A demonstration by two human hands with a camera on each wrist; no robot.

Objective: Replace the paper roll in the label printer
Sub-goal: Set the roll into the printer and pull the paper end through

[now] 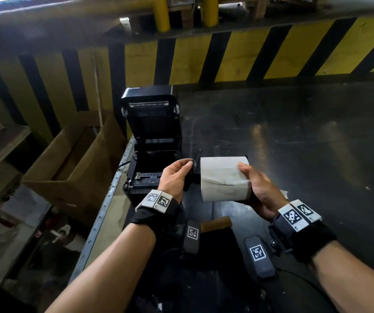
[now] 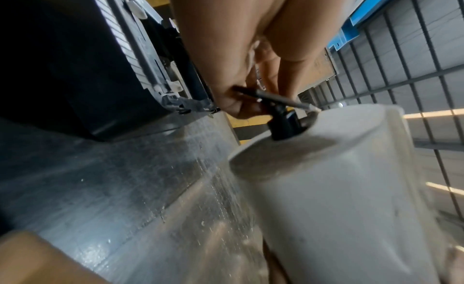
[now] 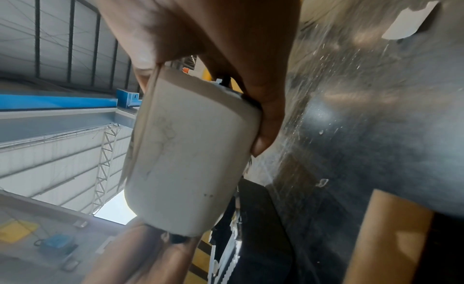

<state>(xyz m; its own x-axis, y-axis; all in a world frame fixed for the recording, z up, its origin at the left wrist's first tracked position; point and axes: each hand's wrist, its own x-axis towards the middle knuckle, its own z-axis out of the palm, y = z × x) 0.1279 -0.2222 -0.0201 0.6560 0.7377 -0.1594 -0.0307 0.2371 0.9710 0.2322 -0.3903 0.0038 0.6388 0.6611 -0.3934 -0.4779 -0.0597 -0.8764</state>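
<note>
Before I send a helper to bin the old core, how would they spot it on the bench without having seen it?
Start at the open black printer at the dark bench's left edge, then come toward the person, below the white roll held in both hands. The core lies flat on the bench between the wrists: a bare brown cardboard tube, the only one with no paper on it.

The label printer [image 1: 151, 141] was black and boxy, standing at the left edge of a dark table [image 1: 294, 136] with its lid swung fully open and upright, so the roll bay lay bare. The paper roll [image 1: 224, 178] — white, wide, its outer wrap creased and smudged — lay on its side in the air just right of the printer, above the table. A black spindle [image 1: 192, 171] ran through its core, its flat end plate standing clear of the roll's left face.
</note>
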